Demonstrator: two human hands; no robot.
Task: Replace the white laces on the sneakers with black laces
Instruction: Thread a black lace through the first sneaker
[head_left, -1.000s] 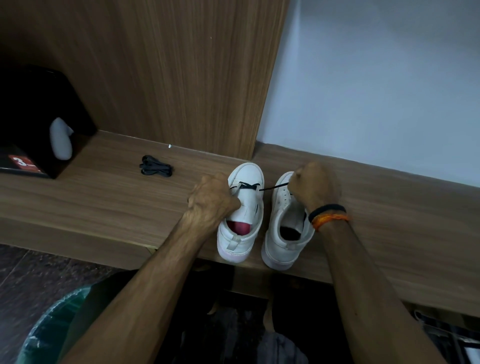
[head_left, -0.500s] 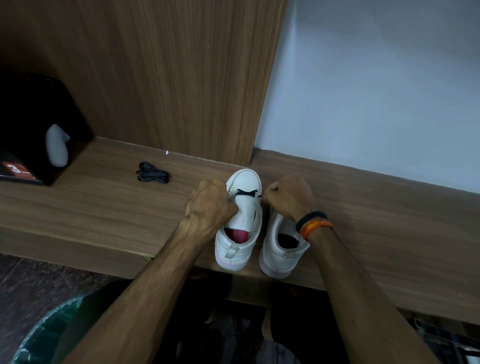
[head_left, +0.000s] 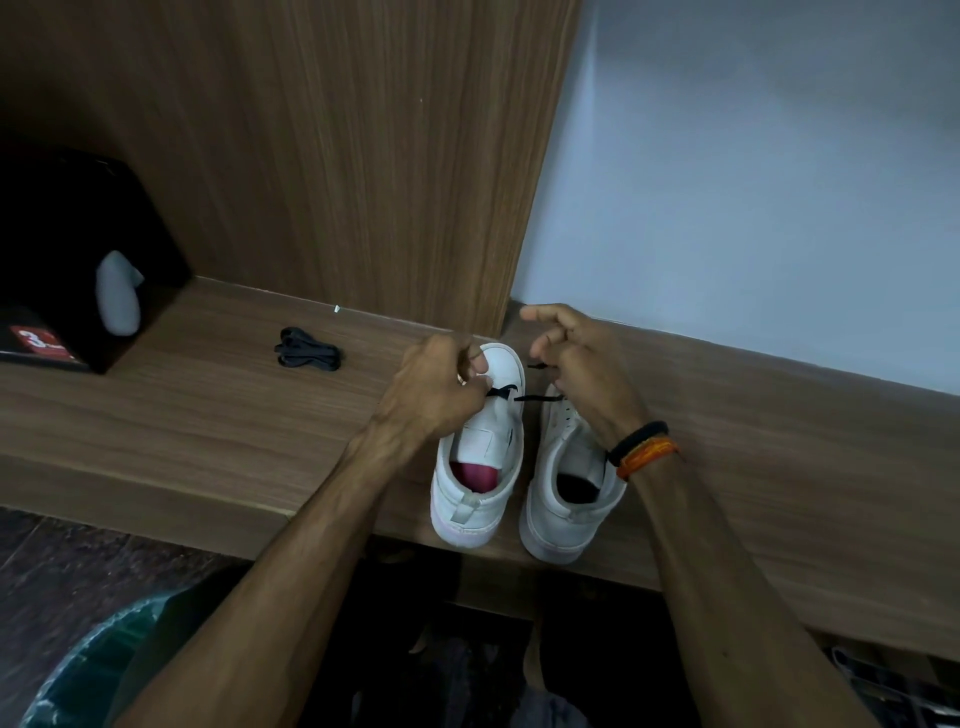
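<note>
Left hand (head_left: 434, 397): pinching black lace (head_left: 537, 398) at left sneaker (head_left: 480, 452), centre frame, steadying eyelets.
Right hand (head_left: 584, 374): fingers curled on lace end, keeping tension.

I see bare forearms, no sleeves; on my right wrist a black band (head_left: 638, 441) sits beside an orange band (head_left: 648, 456).

My head view is dim and grainy. The wall (head_left: 779, 171) at upper right is the brightest area, a cool bluish grey; the wood panel (head_left: 311, 156) and shelf (head_left: 182, 415) look muted. The black box (head_left: 67, 249) at far left and the floor under the shelf sink into near-black shadow. Straight edges bow toward the corners. Fine detail is soft throughout. I see no glare.
</note>
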